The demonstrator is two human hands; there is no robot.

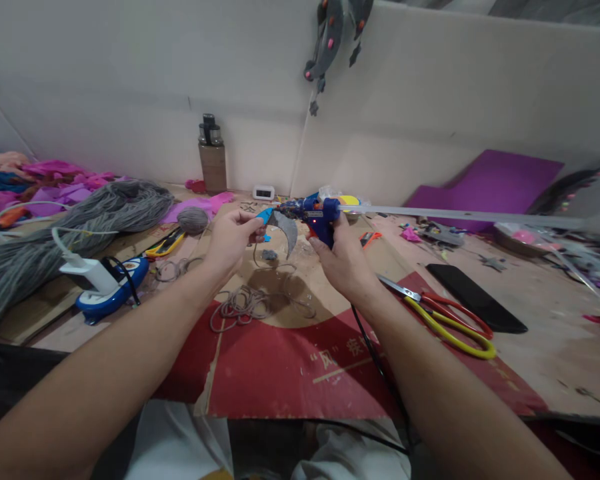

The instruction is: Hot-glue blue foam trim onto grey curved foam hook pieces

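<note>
My left hand (234,239) is closed, its fingertips pinching a small blue felt piece (265,215). A grey felt crescent (289,233) hangs right beside the blue piece; whether the two are joined I cannot make out. In my right hand (347,263) is a blue hot glue gun (325,220), its nozzle pointing left at the felt and a small light glowing on its side. From the gun's back a long clear glue stick (445,213) sticks out to the right. Beneath the hands, loose grey cord (243,307) lies on a red and brown cardboard sheet (280,373).
Scissors (435,313) and a black phone (475,297) lie at right. A blue power strip (113,297) with a white plug, a yellow cutter (165,243) and grey yarn (130,207) sit left. A bottle (213,163) stands by the wall. A felt hanging (330,43) hangs above.
</note>
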